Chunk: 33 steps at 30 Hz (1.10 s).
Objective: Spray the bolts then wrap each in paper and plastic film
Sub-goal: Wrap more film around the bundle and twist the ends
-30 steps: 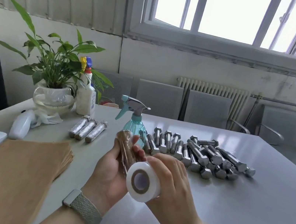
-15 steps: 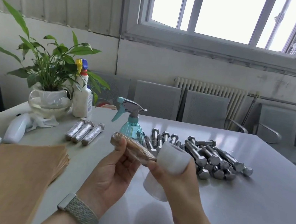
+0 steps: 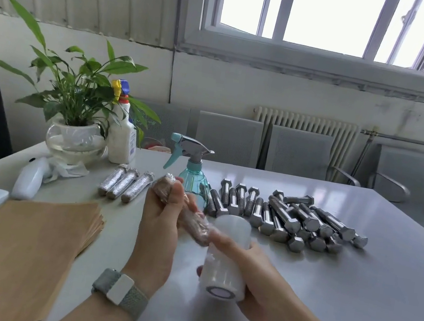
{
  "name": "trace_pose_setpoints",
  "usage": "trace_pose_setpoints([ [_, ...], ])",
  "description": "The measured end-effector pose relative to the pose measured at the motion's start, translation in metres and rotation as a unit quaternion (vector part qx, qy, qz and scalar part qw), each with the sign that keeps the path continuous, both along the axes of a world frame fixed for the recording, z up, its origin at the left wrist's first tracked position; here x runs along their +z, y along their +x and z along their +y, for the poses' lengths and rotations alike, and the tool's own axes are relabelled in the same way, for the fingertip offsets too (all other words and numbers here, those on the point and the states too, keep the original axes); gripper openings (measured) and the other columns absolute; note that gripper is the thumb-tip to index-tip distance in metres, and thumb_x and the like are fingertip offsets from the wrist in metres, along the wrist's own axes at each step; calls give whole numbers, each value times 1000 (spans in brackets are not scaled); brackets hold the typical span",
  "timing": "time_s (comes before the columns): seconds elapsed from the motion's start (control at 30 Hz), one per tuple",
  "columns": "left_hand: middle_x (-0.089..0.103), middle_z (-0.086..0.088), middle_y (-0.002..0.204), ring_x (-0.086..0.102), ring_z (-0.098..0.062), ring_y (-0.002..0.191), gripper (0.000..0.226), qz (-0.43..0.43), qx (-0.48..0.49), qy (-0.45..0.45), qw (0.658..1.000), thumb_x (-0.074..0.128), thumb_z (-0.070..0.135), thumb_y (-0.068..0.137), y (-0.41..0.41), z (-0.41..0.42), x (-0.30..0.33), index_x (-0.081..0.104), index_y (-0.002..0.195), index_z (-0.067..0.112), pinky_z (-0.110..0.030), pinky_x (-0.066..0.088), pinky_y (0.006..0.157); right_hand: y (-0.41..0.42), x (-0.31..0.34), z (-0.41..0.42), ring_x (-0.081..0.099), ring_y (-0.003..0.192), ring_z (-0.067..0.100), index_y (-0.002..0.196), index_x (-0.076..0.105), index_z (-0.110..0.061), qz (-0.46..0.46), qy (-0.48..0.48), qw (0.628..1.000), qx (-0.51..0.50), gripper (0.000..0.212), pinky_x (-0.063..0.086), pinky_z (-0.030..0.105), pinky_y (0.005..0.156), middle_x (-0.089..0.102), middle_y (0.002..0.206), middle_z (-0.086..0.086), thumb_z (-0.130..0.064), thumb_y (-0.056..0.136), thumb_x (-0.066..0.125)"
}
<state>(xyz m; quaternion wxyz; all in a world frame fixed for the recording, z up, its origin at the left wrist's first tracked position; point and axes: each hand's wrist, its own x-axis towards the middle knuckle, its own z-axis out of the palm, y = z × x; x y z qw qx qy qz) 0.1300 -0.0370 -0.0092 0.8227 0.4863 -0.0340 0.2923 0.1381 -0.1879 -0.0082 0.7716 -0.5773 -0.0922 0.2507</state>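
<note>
The film-wrapping step is in hand: the left hand [image 3: 159,231] grips the paper-wrapped bolt [image 3: 183,211] while the right hand [image 3: 256,275] holds the film roll [image 3: 227,257], so the next move probably calls for circling more film around it.

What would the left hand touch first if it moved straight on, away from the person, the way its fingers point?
Probably the teal spray bottle, standing just beyond the left hand and its paper-wrapped bolt. Depth is unclear from one view.
</note>
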Motion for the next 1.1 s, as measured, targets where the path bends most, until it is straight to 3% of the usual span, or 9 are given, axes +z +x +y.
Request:
trace_pose_setpoints([
  [0.07, 54, 3, 66, 55, -13, 63, 19, -5, 12, 9, 1000, 55, 48, 90, 1, -1, -1, 62, 100, 34, -31, 48, 64, -5, -2, 3, 64, 69, 26, 88, 77, -16, -1, -6, 999, 38, 35, 53, 40, 71, 66, 78, 10, -36, 62, 90],
  [0.1, 49, 3, 64, 50, -13, 59, 21, -10, 15, 5, 1000, 54, 49, 91, 1, -3, 0, 61, 102, 33, -28, 46, 59, -8, -3, 5, 65, 69, 25, 90, 77, -14, 4, -14, 999, 44, 36, 52, 40, 73, 67, 79, 10, -37, 64, 88],
  [0.2, 39, 3, 57, 39, -10, 49, 34, -15, 23, -24, 999, 49, 55, 92, -2, -4, 5, 62, 105, 26, -22, 39, 46, -11, -3, 7, 68, 69, 24, 115, 61, -4, 28, -35, 999, 25, 69, 54, 34, 63, 70, 83, 11, -37, 60, 87],
  [0.27, 37, 2, 54, 36, -11, 46, 50, -3, 12, -42, 999, 43, 64, 88, -4, -5, 7, 63, 106, 22, -22, 36, 41, -13, -1, 7, 68, 67, 22, 118, 57, -4, 28, -42, 998, 25, 77, 53, 31, 58, 71, 82, 10, -39, 57, 90],
  [0.53, 43, 0, 55, 40, -12, 47, 60, 82, -19, 41, 996, 40, 71, 82, -6, 2, 7, 71, 94, 21, -22, 38, 43, -5, 2, -7, 70, 76, 22, 120, 63, -10, 54, -58, 994, 78, 71, 53, 32, 70, 73, 85, 8, -44, 59, 74],
  [0.63, 48, -1, 56, 45, -12, 46, 73, 112, -9, 99, 989, 39, 77, 77, -4, 5, 4, 66, 100, 13, -23, 41, 44, 2, 6, -13, 70, 74, 25, 117, 61, -7, 36, -79, 994, 66, 75, 56, 33, 65, 71, 79, 10, -40, 53, 82],
  [0.83, 60, -3, 64, 55, -14, 51, 73, 180, -68, 211, 958, 35, 79, 77, -7, 3, 1, 62, 96, 14, -25, 48, 50, 15, 14, -29, 71, 82, 33, 118, 57, -8, -48, -147, 987, 43, 68, 57, 52, 83, 73, 87, 13, -35, 61, 86],
  [1.0, 67, -4, 66, 56, -16, 51, 69, 169, -94, 286, 938, 35, 77, 78, -11, -11, 2, 64, 89, 15, -26, 46, 50, 21, 14, -33, 70, 78, 22, 115, 60, -12, -85, -204, 975, 35, 80, 58, 39, 72, 73, 92, 9, -58, 55, 85],
  [1.1, 68, -8, 67, 53, -19, 53, 67, 165, -105, 296, 935, 35, 73, 84, -13, -13, 0, 64, 90, 13, -30, 44, 51, 25, 15, -38, 69, 72, 22, 110, 68, -11, -18, -185, 981, 53, 70, 55, 31, 62, 73, 83, 8, -62, 63, 79],
])
